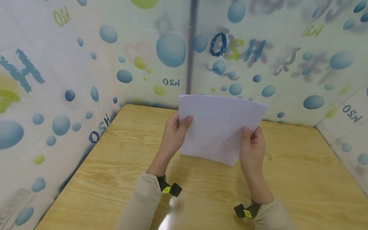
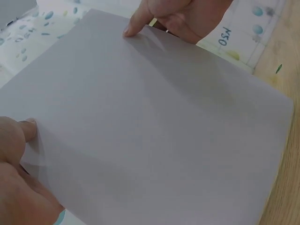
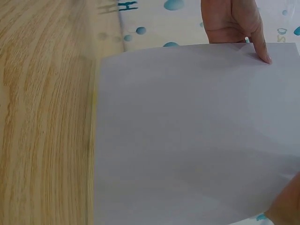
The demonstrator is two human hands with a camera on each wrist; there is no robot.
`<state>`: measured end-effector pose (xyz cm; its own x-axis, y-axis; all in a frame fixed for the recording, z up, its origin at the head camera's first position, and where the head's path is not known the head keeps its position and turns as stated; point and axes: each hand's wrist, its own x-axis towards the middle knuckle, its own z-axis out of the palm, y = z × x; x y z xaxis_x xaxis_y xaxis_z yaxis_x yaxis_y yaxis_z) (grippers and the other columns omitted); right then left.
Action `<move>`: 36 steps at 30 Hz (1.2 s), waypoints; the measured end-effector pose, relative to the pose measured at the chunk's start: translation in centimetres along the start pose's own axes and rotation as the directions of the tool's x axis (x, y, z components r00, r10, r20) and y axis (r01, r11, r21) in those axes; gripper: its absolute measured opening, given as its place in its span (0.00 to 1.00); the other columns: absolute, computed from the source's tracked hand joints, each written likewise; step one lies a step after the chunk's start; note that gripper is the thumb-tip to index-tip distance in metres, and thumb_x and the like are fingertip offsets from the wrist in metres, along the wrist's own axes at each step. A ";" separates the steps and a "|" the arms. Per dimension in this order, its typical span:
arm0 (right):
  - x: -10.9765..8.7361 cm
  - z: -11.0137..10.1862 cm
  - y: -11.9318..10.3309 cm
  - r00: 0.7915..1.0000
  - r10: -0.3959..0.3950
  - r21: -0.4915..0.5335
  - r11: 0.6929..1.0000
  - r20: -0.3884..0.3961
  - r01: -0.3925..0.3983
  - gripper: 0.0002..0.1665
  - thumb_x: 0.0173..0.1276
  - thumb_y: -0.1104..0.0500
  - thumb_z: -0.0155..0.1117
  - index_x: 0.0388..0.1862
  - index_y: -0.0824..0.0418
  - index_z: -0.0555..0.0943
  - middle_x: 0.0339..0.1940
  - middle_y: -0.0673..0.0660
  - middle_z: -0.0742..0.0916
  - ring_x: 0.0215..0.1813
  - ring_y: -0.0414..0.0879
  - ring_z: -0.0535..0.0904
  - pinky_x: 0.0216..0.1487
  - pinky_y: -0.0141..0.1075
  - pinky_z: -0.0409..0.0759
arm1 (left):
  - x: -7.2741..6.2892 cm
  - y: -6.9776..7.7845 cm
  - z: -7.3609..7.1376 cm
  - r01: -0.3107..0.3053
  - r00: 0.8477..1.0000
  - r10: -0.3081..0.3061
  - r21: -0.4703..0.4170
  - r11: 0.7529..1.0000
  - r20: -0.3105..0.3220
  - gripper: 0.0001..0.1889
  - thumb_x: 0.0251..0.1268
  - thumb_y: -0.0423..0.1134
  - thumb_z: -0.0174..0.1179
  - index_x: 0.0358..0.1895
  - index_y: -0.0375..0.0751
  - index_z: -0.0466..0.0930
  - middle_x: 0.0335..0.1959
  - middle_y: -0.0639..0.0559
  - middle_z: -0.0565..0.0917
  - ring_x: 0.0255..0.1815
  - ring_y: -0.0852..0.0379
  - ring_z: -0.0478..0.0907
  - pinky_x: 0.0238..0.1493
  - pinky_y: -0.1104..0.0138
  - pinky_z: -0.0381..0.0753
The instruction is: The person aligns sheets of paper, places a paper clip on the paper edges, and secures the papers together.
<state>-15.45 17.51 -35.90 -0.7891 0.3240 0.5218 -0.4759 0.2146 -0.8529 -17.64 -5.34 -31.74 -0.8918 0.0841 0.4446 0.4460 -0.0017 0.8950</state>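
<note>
Both hands hold up white paper [image 1: 214,127], its lower edge close to the wooden table; whether it is one sheet or a stack I cannot tell. The left hand [image 1: 173,132] grips its left edge, thumb on the near face and fingers behind. At the right edge the right hand [image 1: 253,150] pinches it the same way. The near face of the paper [image 2: 154,126] looks blank in the left wrist view. In the right wrist view the left hand [image 3: 236,23] shows at the top, and part of the right hand [image 3: 286,206] at the lower right corner.
A small green paper clip [image 1: 270,158] lies on the wooden table [image 1: 115,166], right of the right hand. Patterned walls [image 1: 155,83] with blue and green spots and letters stand around the table's back and sides. Each wrist wears a black band with a small camera.
</note>
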 end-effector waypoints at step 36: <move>0.3 -0.2 -0.6 0.999 -0.002 0.058 0.998 -0.045 0.005 0.13 0.75 0.58 0.55 0.51 0.65 0.78 0.43 0.58 0.85 0.44 0.48 0.81 0.42 0.33 0.78 | 0.5 -2.3 0.1 -0.060 0.998 0.060 -0.008 0.998 -0.001 0.17 0.73 0.36 0.55 0.61 0.36 0.74 0.51 0.44 0.82 0.48 0.51 0.80 0.48 0.55 0.78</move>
<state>-15.35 17.65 -35.21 -0.7699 0.3643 0.5240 -0.5017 0.1620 -0.8498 -19.14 -5.24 -33.60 -0.8633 0.0829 0.4979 0.4985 -0.0148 0.8668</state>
